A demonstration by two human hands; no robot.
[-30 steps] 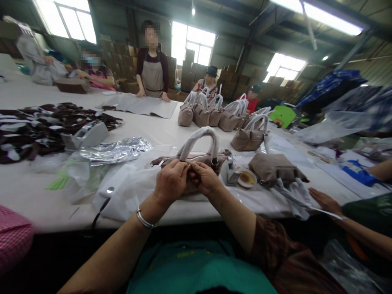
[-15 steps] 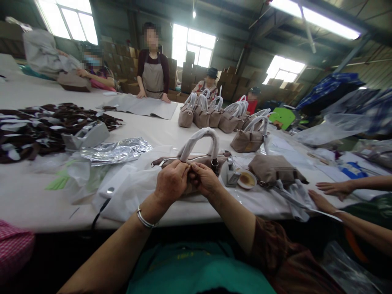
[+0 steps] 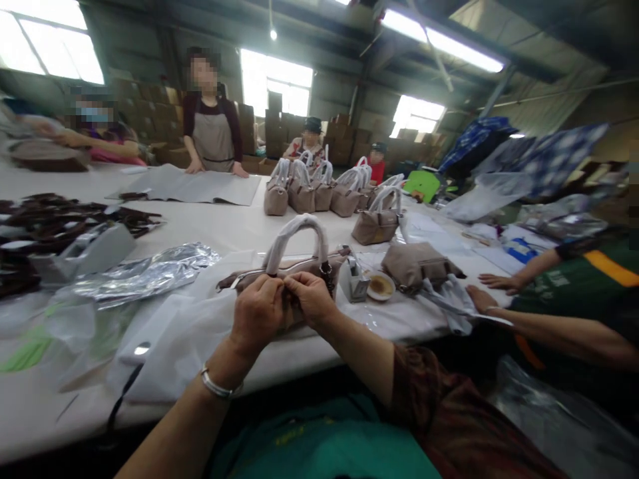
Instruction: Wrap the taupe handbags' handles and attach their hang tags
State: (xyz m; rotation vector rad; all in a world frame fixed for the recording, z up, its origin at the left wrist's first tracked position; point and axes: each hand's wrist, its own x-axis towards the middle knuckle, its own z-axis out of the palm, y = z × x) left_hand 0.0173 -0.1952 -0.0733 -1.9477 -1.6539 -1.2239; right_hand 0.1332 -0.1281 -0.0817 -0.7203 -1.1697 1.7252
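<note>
A taupe handbag (image 3: 335,267) stands upright before me on the table, its handle (image 3: 302,223) wrapped in white and a zipper running along its top. Both my hands meet at the front of this bag, just below the handle's base. My left hand (image 3: 257,309), with a silver bangle at the wrist, is closed in a pinch. Fingertips of my right hand (image 3: 313,297) press together right beside it. Whatever small piece lies between the fingers is hidden. To the right of the bag are a grey tape dispenser (image 3: 357,285) and a small dish (image 3: 381,286) with brownish contents.
Another taupe bag (image 3: 417,261) lies at right, near a co-worker's hands (image 3: 499,283). Several wrapped-handle bags (image 3: 302,193) stand farther back. Dark brown straps (image 3: 60,219), a second dispenser (image 3: 84,251), silver film (image 3: 150,269) and white sheeting (image 3: 184,339) spread leftward. A person (image 3: 212,133) stands across the table.
The view has turned right, so most things sit farther left in the picture. My hands keep their pinch at the bag's front. The co-worker on the right shows more.
</note>
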